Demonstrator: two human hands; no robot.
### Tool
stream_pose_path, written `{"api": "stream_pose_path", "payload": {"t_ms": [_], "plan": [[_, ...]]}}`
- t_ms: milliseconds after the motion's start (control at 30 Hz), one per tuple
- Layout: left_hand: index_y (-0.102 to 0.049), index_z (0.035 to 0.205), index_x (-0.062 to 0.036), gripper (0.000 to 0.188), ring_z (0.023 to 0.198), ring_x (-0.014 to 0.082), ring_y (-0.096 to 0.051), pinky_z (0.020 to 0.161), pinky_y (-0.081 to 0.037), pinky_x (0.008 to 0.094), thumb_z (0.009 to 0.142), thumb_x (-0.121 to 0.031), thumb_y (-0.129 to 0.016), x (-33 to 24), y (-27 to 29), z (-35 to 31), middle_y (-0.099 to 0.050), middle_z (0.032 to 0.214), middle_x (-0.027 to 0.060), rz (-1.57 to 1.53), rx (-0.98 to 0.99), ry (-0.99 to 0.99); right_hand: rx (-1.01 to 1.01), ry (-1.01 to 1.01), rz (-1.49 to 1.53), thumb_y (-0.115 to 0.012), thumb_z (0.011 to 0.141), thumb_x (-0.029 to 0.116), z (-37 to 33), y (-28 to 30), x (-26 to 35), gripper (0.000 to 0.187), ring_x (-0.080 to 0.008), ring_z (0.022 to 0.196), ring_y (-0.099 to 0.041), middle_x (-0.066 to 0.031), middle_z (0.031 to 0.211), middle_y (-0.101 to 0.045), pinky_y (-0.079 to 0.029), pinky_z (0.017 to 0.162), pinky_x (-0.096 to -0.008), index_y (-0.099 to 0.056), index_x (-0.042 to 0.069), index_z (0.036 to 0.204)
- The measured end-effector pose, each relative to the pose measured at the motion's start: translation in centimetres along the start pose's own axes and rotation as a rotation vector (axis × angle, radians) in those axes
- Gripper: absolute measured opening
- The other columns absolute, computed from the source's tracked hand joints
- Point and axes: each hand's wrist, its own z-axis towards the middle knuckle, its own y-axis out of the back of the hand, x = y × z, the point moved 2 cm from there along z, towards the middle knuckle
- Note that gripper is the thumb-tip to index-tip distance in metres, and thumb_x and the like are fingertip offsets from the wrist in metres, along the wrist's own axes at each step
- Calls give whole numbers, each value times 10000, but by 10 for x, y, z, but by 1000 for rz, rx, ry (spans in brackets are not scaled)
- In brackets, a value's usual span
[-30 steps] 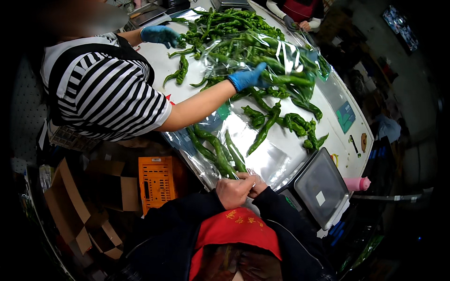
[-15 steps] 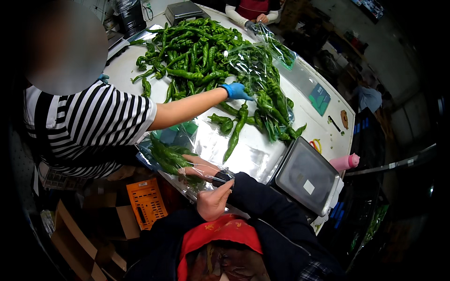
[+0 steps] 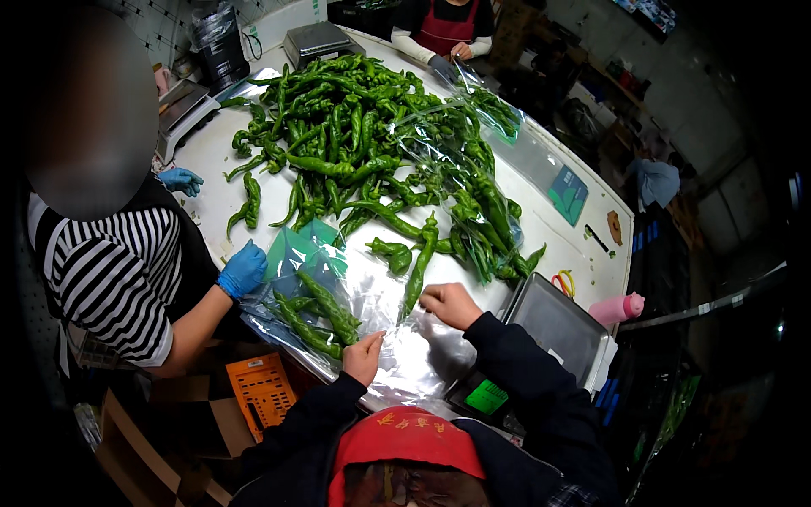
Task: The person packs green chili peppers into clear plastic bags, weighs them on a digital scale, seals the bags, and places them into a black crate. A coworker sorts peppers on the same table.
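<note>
My left hand (image 3: pixel 362 358) is pinched closed on the edge of a clear plastic bag (image 3: pixel 345 279) that lies at the table's near side. Several long green peppers (image 3: pixel 314 317) lie in that bag. To the right, my right hand (image 3: pixel 452 306) is closed with curled fingers; what they hold, if anything, is hidden. It is beside the tip of a loose long green pepper (image 3: pixel 420 266). A co-worker's blue-gloved hand (image 3: pixel 243 269) is at the bag's far left edge. Beyond lies a big heap of green peppers (image 3: pixel 338 127), with a filled clear bag (image 3: pixel 486 215) at its right.
A scale with a grey tray (image 3: pixel 557 325) and lit green display (image 3: pixel 487 397) stands at my right. Near it are yellow-and-red scissors (image 3: pixel 564 283), a pink bottle (image 3: pixel 617 309) and a black pen (image 3: pixel 599 240). An orange crate (image 3: pixel 262 393) sits below left. Another person (image 3: pixel 448 34) works across the table.
My right hand has come out of the pepper bag and moved right. My left hand has shifted slightly left. The co-worker's gloved hand has drawn back from the heap to the bag.
</note>
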Motion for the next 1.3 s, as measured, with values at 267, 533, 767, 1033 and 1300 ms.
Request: {"api": "stream_pose_path", "payload": {"t_ms": [267,533,767,1033,1300], "plan": [[-680,1090,-2,222,695,111,-636,625,-487,269,950,-117,-552,-34,1,0,-708,804,78,-268,77,-78,-271,273,-943,-591,796,109,90,5,-52,240,-382,1352,-319,-122,1442,-395,-289,1080,-539,-649,153,1025],[-630,1123,29,280,378,29,-274,378,-228,203,1015,-177,-474,-139,52,15,-364,475,-56,-850,238,242,-175,333,-1090,-651,754,180,42,73,-5,134,-304,1241,-455,-50,992,-583,-242,1110,-563,-636,128,877],[-628,1132,14,278,365,58,-269,374,-244,223,1020,-176,-459,-213,64,-10,-324,450,-22,-940,375,19,-305,258,-837,-702,648,19,-40,119,17,325,-338,1241,-454,-50,1019,-590,-250,1099,-579,-587,112,937],[-621,1161,16,299,365,38,-291,363,-251,217,1020,-199,-469,-252,68,15,-365,482,-46,-1141,319,-2,-482,-71,167,-619,889,107,-80,135,4,276,-198,840,-614,-100,977,-630,-479,776,-284,-537,26,1140],[-657,1144,1,270,570,5,-407,513,-339,203,991,-185,-538,-248,12,-6,-509,642,-67,-707,428,-120,-328,-210,679,-573,801,109,-211,109,50,752,-138,629,-563,-133,883,-615,-485,589,-271,-241,28,1471]]}}
